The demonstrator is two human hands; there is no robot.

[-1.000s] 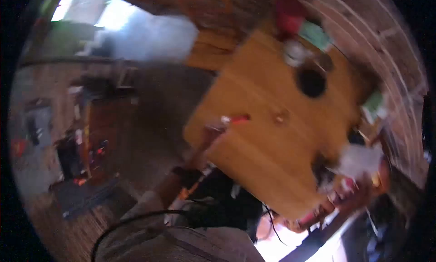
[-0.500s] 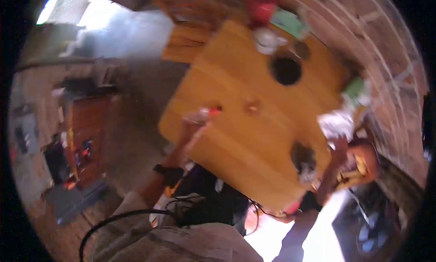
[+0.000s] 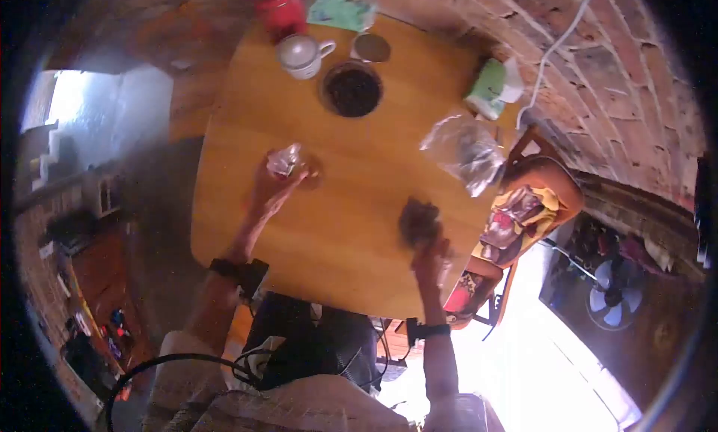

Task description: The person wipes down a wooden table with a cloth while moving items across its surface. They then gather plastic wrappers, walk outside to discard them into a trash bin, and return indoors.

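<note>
Wooden bench (image 3: 351, 200), honey-coloured with rounded corners, seen from above at a tilt; a red brick wall (image 3: 598, 80) runs along its far and right sides, with a white cable (image 3: 557, 47) hanging down it. A stone floor (image 3: 149, 178) lies to the left, and a fan (image 3: 607, 301) stands in the lower right beside a bright patch of daylight.

At the far end of the bench stand a red container (image 3: 280, 9), a white mug (image 3: 301, 54) with its handle pointing right, a dark bowl (image 3: 351, 92) and a small round lid (image 3: 371, 47). A green-and-white carton (image 3: 490, 88) sits at the right edge, and a clear plastic bag (image 3: 464, 151) with dark contents lies just beside it. A chair with patterned cloth (image 3: 523, 215) stands against the right edge.

The left hand (image 3: 273, 192) rests on the bench near its middle, fingers pinching a small crumpled piece of clear wrapper (image 3: 286, 160) that stands up above the fingertips; its long axis cannot be told. The right hand (image 3: 432, 260) lies at the near right edge, fingers pressed together and touching a dark clump (image 3: 419, 221) on the bench surface. The clump is roughly round, with no clear direction. Nothing lies between the two hands.
</note>
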